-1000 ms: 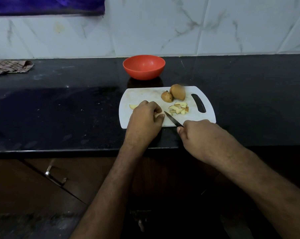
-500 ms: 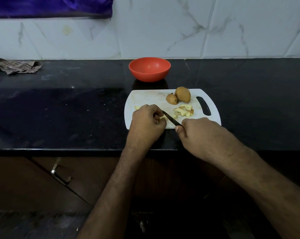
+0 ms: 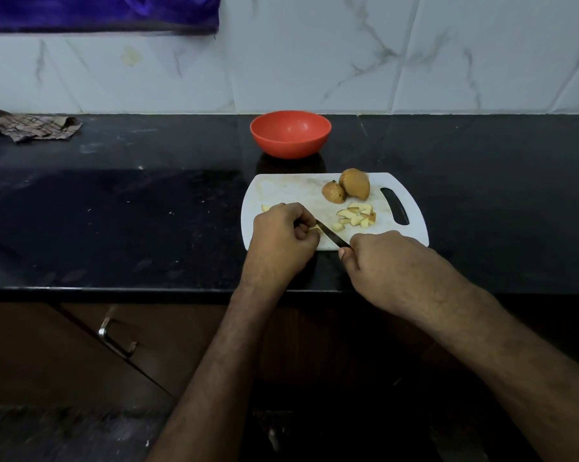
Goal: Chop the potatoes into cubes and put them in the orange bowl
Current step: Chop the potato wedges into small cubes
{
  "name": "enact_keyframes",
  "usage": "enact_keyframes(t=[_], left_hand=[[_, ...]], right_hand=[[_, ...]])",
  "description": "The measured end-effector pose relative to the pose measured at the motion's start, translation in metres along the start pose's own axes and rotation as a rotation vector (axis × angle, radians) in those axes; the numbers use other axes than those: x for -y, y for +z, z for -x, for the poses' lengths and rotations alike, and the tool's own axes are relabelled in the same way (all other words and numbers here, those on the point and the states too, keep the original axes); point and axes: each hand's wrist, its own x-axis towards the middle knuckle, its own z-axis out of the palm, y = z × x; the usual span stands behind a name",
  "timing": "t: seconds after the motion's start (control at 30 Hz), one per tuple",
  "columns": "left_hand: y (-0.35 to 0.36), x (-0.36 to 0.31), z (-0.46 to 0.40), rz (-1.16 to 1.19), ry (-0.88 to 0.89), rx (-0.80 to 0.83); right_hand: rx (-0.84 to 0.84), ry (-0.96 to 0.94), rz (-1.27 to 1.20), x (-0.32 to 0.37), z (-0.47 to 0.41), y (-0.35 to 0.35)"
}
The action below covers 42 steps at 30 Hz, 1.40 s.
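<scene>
Right now I am mid-cut, by my reckoning: my right hand [image 3: 379, 261] is curled round the handle of the knife [image 3: 332, 234], and the handle itself is lost inside my fist, so only the dark blade shows, slanting up and left. My left hand [image 3: 283, 240] has its fingers curled down over a potato piece [image 3: 314, 230] at the near edge of the white cutting board [image 3: 288, 191], pinning it there; only a pale sliver peeps out beside the blade tip, and I cannot tell how much is left under my knuckles. Another small scrap [image 3: 265, 208] shows just past that hand.

Further out on the board lies a heap of cut cubes [image 3: 356, 216], and beyond it two potatoes [image 3: 348, 189] in their skins, touching each other. Whether these are whole or halved I cannot say from here. The orange bowl [image 3: 290, 134] stands behind the board on the black counter [image 3: 114, 195], nothing visible in it.

The next stroke calls for short, even presses with my fingertips tucked back from the edge, since blade and fingers sit very close.
</scene>
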Motion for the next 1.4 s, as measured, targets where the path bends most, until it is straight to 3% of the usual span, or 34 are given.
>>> enact_keyframes(t=[0.57, 1.0, 1.4], left_hand=[[0.002, 0.0, 0.001, 0.0, -0.009, -0.034], [-0.003, -0.002, 0.005, 0.019, -0.038, -0.051], [-0.009, 0.008, 0.013, 0.058, -0.026, -0.069]], right_hand=[[0.093, 0.026, -0.017, -0.003, 0.016, 0.003], [0.042, 0.075, -0.037, -0.003, -0.006, 0.0], [-0.019, 0.005, -0.067, -0.003, 0.011, -0.001]])
